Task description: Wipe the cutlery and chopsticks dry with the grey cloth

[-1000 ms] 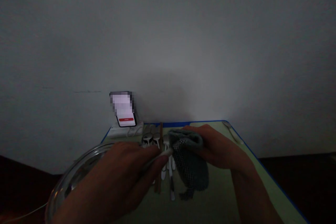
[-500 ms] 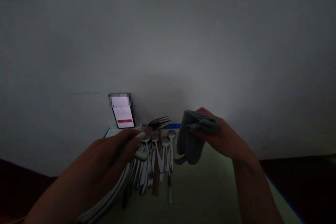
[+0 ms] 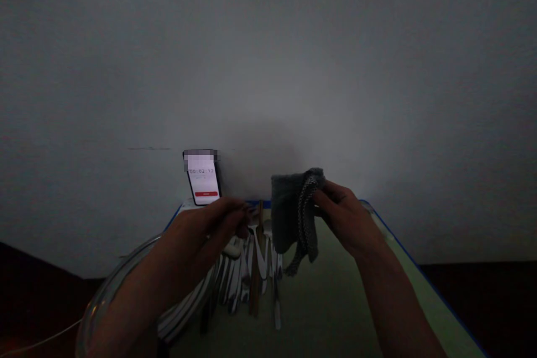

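Note:
My left hand (image 3: 205, 235) is closed in a pinch above the left side of the cutlery. Between its fingertips is the fork, now almost wholly hidden by the fingers and dim light. My right hand (image 3: 350, 215) grips a folded grey cloth (image 3: 287, 207) with a checkered edge; its lower part hangs loose. The cloth is just right of my left fingertips; whether it touches the fork I cannot tell. Below lie several spoons (image 3: 267, 229) and other metal cutlery, side by side with their handles toward me. Brown chopsticks (image 3: 254, 296) lie among them.
A phone (image 3: 205, 184) showing a timer leans on the wall (image 3: 268, 67) at the back left. Round stacked rims (image 3: 184, 310), likely plates, sit under my left forearm, with a clear curved rim (image 3: 100, 285) beside them. The pale green table (image 3: 335, 302) has blue edging.
My left hand has moved right, and the fork tines that showed above the cutlery are out of sight. The cloth has shifted left and turned, hanging more open. The view has swung slightly left.

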Demonstrator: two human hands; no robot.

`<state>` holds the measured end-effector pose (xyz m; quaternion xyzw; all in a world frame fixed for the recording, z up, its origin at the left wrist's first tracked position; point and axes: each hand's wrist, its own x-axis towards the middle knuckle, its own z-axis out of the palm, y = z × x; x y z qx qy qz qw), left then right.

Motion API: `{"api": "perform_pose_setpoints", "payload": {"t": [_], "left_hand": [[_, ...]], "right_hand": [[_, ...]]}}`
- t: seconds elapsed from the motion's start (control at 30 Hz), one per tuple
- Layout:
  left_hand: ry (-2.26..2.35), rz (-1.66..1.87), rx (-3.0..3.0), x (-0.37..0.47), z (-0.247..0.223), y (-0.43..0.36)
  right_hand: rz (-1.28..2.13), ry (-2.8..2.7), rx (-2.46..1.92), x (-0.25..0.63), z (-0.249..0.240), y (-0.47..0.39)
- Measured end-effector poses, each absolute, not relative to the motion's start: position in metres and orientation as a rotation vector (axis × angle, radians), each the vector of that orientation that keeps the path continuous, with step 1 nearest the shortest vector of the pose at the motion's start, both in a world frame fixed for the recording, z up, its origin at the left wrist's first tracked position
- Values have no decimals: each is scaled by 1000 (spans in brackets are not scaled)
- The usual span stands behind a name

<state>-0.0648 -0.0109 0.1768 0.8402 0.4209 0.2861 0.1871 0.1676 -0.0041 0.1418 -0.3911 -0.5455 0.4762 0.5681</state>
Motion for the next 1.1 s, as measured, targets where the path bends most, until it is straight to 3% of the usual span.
{"api": "perform_pose_setpoints", "payload": {"t": [0.3, 0.53, 0.7, 0.87, 1.1], "left_hand": [[1154, 969, 2404, -61, 181, -13], [1262, 1173, 2171, -54, 177, -18], [1312, 1376, 2288, -45, 177, -22], [1220, 1079, 2557, -49, 182, -27], [981, 592, 2725, -47, 180, -39]], "right_hand": [[1292, -1324, -876, 155, 124, 5], [1154, -2001, -825, 145, 146, -19], [832, -2076, -1063, 135, 156, -33], [650, -2192, -1193, 148, 168, -42], [668, -2343, -1213, 155, 171, -49]]}}
